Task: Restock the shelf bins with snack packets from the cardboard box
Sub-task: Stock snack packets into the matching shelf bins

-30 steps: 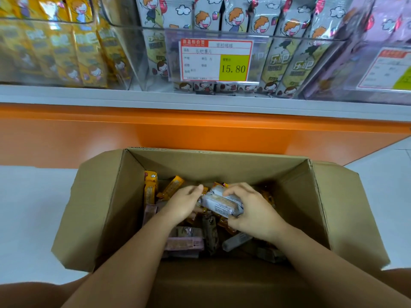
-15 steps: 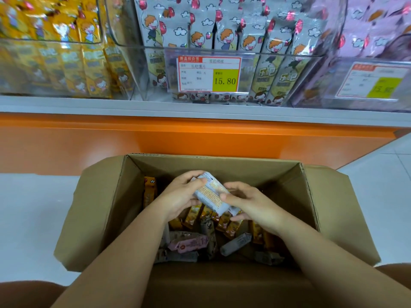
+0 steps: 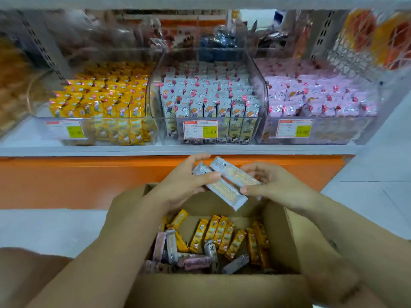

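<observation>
Both my hands hold a small bunch of grey snack packets (image 3: 224, 182) in the air above the open cardboard box (image 3: 295, 247), just below the shelf edge. My left hand (image 3: 184, 183) grips their left end with the thumb across the top. My right hand (image 3: 270, 182) pinches their right end. Inside the box lie several yellow packets (image 3: 219, 233), a few grey ones (image 3: 235, 263) and pink ones (image 3: 195, 262). Three clear shelf bins stand side by side: yellow packets (image 3: 100, 96), grey packets (image 3: 206, 96) and pink packets (image 3: 320, 96).
A grey shelf ledge (image 3: 178, 150) runs under the bins, with an orange base panel (image 3: 66, 181) below it. Price tags (image 3: 200, 129) hang on the bin fronts. White floor (image 3: 44, 227) lies left and right of the box. Bagged goods fill the shelf behind the bins.
Both hands rose out of the box with the grey packets, up to the shelf edge. My head tilted up, so the bins now show from above.
</observation>
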### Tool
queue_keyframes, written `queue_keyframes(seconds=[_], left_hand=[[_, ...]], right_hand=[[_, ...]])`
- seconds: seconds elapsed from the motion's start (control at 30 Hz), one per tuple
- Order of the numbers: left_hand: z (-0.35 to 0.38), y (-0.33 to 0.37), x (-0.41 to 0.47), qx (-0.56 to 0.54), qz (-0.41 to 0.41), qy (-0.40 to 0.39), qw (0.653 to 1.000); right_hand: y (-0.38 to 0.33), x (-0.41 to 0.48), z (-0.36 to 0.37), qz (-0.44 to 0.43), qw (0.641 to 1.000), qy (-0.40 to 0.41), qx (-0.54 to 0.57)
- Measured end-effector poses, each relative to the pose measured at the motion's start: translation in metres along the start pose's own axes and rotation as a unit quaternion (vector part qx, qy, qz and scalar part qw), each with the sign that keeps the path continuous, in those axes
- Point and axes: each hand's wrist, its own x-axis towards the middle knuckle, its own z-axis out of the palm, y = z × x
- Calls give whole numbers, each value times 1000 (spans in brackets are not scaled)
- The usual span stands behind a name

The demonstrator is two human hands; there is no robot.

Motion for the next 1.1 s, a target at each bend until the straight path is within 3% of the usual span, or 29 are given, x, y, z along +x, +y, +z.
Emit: queue_keyframes(seconds=[0.07, 0.17, 0.23, 0.3, 0.47, 0.67, 0.87, 1.0, 1.1], left_hand=[[-1, 16, -13, 80, 36, 16, 996], [-11, 38, -28, 228, 98, 43, 968], [-17, 50, -34, 280, 122, 61, 950], [-21, 58, -37, 293, 146, 76, 942], [-22, 60, -30, 208, 154, 67, 964], [-18, 56, -22, 195, 157, 58, 966], [-24, 43, -26, 203, 202, 108, 952], [-16, 37, -33, 167, 227, 77, 956], [-11, 28, -33, 193, 238, 64, 950]], right_hand=[[-14, -9, -13, -74, 993, 45, -82], [-29, -18, -29, -190, 951, 106, -218], [-28, -20, -37, -243, 917, 120, -294], [-23, -20, -41, -267, 903, 127, -311], [-30, -17, -32, -241, 945, 106, -193], [-33, -7, -32, -148, 986, 25, -79], [-38, 0, -21, -110, 993, 30, 32], [-32, 0, -19, -49, 995, 2, 81], [-29, -1, -13, 0, 979, -24, 205]])
